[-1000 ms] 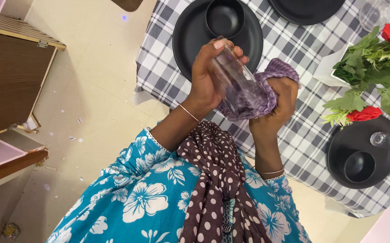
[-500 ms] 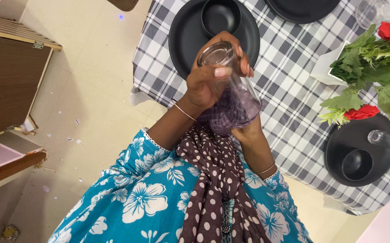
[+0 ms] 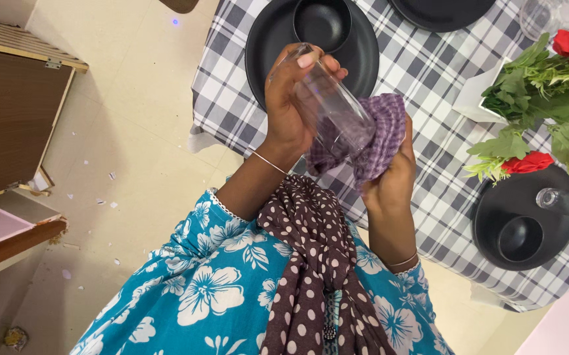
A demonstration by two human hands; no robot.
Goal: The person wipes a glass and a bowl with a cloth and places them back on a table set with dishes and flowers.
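Above the checked table, left hand [image 3: 288,108] grips clear glass [image 3: 330,112], right hand [image 3: 389,174] clutches purple cloth [image 3: 380,135].

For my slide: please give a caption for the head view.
Left hand holds glass; right hand presses purple cloth against it.

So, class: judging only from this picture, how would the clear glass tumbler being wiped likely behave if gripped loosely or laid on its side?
The glass tumbler looks smooth, so it may slip; the left hand wraps it firmly. It is probably fragile, with hard floor below. Being round, it would likely roll if laid down. The purple cloth in the right hand bunches up, so it seems floppy.
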